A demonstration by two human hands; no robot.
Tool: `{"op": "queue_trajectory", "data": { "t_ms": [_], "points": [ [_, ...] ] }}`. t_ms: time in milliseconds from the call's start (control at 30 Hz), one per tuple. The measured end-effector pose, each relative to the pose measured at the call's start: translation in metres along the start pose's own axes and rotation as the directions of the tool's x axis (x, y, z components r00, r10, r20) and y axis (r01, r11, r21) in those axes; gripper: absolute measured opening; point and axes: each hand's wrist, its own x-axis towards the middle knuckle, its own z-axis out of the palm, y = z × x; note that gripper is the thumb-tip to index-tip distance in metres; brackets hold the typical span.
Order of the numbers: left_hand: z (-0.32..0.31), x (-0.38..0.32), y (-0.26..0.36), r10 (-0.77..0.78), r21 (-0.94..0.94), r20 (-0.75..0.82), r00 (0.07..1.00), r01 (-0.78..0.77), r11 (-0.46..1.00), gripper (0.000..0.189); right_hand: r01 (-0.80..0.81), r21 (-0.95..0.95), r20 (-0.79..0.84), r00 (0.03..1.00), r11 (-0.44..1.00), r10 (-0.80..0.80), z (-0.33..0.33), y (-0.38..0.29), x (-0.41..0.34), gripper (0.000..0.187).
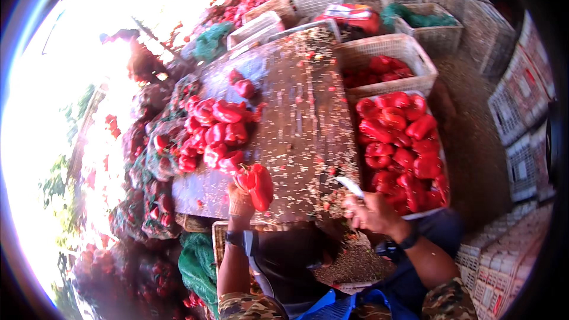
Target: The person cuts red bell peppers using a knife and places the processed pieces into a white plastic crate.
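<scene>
My left hand, in a knitted glove, grips a red bell pepper at the near edge of the table. A knife with a short pale blade is held in my right hand, over the table's near right corner. Just beyond the left hand lies a pile of whole red peppers. Pale seeds and small red scraps are scattered over the tabletop, thickest along its right side. To the right of the table, close to the knife hand, stands a crate heaped with red peppers.
A half-filled pepper crate stands behind the full one. Net sacks of peppers crowd the table's left side. Stacked plastic crates line the right. A green net hangs near my left arm. Another person is at far left.
</scene>
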Motion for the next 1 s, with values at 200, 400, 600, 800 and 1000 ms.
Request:
{"op": "queue_trajectory", "data": {
  "t_ms": [200, 400, 600, 800, 1000],
  "points": [
    [0.117, -0.035, 0.041, 0.282, 0.731, 0.509, 0.813, -0.581, 0.357, 0.057, 0.209, -0.1, -0.075, 0.973, 0.973, -0.217, 0.013, -0.016, -0.017, 0.037],
    [0.177, -0.048, 0.066, 0.247, 0.693, 0.528, 0.812, -0.581, 0.427, 0.063, 0.158, -0.034, -0.048, 0.986, 0.987, -0.16, -0.008, -0.014, -0.036, 0.046],
    [0.187, -0.013, 0.036, 0.138, 0.378, 0.359, 0.923, -0.279, 0.883, 0.048, 0.347, -0.468, 0.102, 0.935, 0.813, -0.34, -0.012, 0.027, -0.042, 0.034],
    [0.182, -0.003, 0.073, 0.233, 0.734, 0.679, 0.696, -0.647, -0.207, 0.051, 0.218, -0.092, -0.103, 0.968, 0.972, -0.227, -0.056, -0.004, -0.047, 0.042],
    [0.219, -0.037, 0.092, 0.216, 0.426, 0.618, 0.756, -0.553, 0.716, 0.039, 0.556, -0.195, -0.162, 0.794, 0.808, -0.585, -0.049, 0.0, -0.018, 0.07]
  ]
}}
